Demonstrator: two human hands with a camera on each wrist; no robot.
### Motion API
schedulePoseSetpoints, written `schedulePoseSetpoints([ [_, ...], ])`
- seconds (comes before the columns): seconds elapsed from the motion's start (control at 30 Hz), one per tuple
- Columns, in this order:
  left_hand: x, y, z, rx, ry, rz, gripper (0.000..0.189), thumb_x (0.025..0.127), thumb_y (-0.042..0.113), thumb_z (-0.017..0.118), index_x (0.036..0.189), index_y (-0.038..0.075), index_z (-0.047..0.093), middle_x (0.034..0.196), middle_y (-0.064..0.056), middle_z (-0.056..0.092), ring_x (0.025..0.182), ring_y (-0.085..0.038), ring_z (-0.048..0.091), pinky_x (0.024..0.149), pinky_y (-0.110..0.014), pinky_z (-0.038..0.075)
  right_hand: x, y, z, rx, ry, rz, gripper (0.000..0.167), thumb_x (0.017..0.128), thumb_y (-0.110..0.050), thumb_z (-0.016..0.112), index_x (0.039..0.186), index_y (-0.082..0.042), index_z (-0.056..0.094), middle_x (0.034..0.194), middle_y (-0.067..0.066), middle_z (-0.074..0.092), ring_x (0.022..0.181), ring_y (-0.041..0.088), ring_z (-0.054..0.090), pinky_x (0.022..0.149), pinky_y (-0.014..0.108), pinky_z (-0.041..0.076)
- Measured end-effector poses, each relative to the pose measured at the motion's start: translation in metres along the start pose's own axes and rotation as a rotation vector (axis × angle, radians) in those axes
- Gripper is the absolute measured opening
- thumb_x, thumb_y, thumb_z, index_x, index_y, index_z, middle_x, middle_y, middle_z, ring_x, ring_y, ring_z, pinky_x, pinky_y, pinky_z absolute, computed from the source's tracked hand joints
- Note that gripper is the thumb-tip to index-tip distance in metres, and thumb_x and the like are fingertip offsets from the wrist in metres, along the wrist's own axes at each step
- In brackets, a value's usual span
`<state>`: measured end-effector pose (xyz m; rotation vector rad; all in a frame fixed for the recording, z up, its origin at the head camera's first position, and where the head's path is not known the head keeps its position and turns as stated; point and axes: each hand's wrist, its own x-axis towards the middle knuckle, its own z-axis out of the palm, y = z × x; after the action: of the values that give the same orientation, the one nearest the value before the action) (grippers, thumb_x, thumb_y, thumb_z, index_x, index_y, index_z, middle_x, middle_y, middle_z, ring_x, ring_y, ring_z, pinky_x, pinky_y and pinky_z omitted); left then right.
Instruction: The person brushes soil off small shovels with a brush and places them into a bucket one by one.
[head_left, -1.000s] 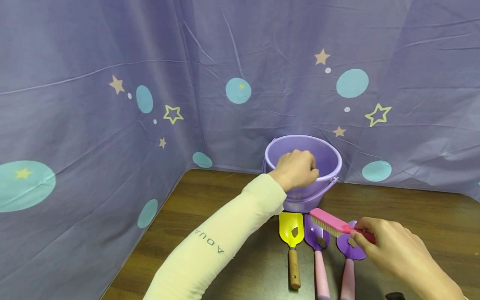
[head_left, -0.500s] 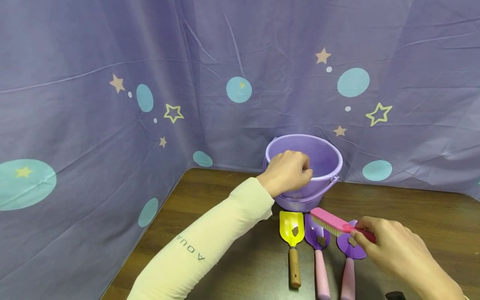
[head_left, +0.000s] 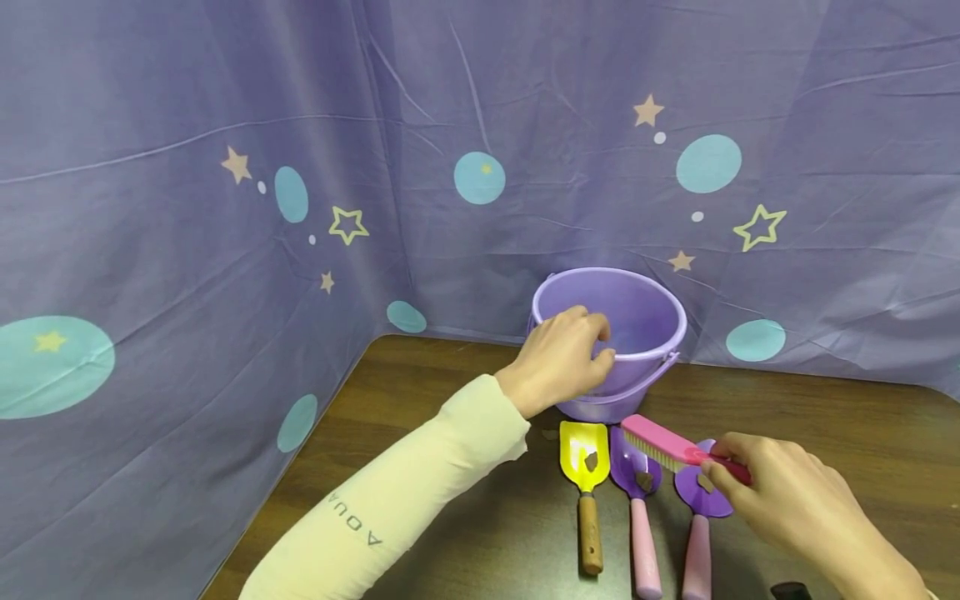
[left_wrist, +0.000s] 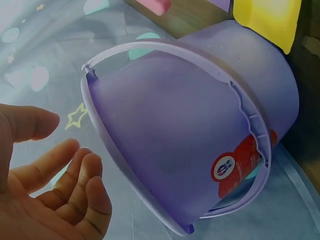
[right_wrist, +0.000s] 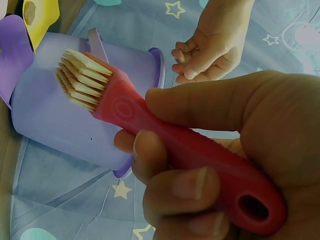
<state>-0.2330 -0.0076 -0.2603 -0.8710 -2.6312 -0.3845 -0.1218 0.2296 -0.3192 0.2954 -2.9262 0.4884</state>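
My left hand [head_left: 562, 354] is over the near left rim of a purple bucket [head_left: 600, 408], holding nothing. In the left wrist view its fingers [left_wrist: 65, 172] are loosely bent beside the bucket's rim, with thumb and fingertips apart. My right hand [head_left: 787, 492] grips the handle of a pink-red brush [right_wrist: 200, 160] with pale bristles, thumb along one side and fingers curled round the other. The brush head points left, overlapping two purple utensils in the head view. In the right wrist view the bucket appears behind the brush.
In front of the bucket lie a yellow spatula [head_left: 573, 442] with a wooden handle, a purple spoon-like utensil [head_left: 624, 467] and a round purple turner [head_left: 718, 500], both pink-handled. Each shows a brown patch. A patterned curtain [head_left: 480, 250] closes off the table's [head_left: 825, 408] back and left.
My left hand has drawn back left and toward me over the bucket's rim, and its fingers have loosened and spread apart. My right hand with the brush stays still.
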Motion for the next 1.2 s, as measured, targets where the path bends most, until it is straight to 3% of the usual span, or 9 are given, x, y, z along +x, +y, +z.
schedulePoseSetpoints([
  [0.27,-0.019,0.002,0.006,-0.006,0.008,0.020,0.018,0.086,0.025,0.062,0.098,0.012,0.067,0.081,0.004,0.053,0.068,-0.010,0.050,0.058,-0.024,0.042,0.000,0.000,0.000,0.002,0.003,-0.004,0.006,0.086,-0.031,0.067,0.087,-0.025,0.066,0.063,-0.010,0.047,0.061,0.014,0.044,0.049,0.033,0.031],
  [0.53,-0.039,0.007,0.013,0.017,-0.017,0.043,0.019,0.086,0.027,0.062,0.097,0.012,0.068,0.087,0.004,0.058,0.073,-0.011,0.056,0.062,-0.027,0.047,0.001,0.001,-0.001,-0.002,-0.009,0.008,0.006,0.086,-0.032,0.067,0.087,-0.026,0.066,0.064,-0.010,0.049,0.061,0.015,0.045,0.049,0.034,0.031],
  [0.73,-0.057,0.011,0.020,0.003,-0.045,0.034,0.019,0.085,0.028,0.064,0.098,0.014,0.067,0.082,0.005,0.057,0.068,-0.009,0.053,0.058,-0.024,0.044,0.001,0.002,0.000,-0.002,-0.007,0.009,0.006,0.086,-0.031,0.067,0.087,-0.026,0.066,0.065,-0.010,0.050,0.062,0.015,0.045,0.049,0.034,0.031],
  [1.1,-0.089,0.020,0.034,-0.024,-0.109,-0.005,0.027,0.084,0.033,0.066,0.104,0.015,0.066,0.092,0.004,0.061,0.078,-0.015,0.060,0.061,-0.028,0.047,0.001,0.001,-0.001,-0.003,-0.007,0.010,0.004,0.086,-0.029,0.067,0.087,-0.026,0.066,0.064,-0.009,0.048,0.062,0.014,0.045,0.049,0.034,0.031],
  [1.2,-0.095,0.022,0.040,-0.035,-0.119,-0.006,0.024,0.084,0.033,0.066,0.101,0.017,0.067,0.088,0.005,0.059,0.074,-0.012,0.058,0.059,-0.026,0.046,0.001,0.000,-0.001,-0.008,-0.005,0.006,0.004,0.085,-0.029,0.067,0.088,-0.026,0.066,0.064,-0.010,0.049,0.063,0.014,0.045,0.049,0.034,0.031],
])
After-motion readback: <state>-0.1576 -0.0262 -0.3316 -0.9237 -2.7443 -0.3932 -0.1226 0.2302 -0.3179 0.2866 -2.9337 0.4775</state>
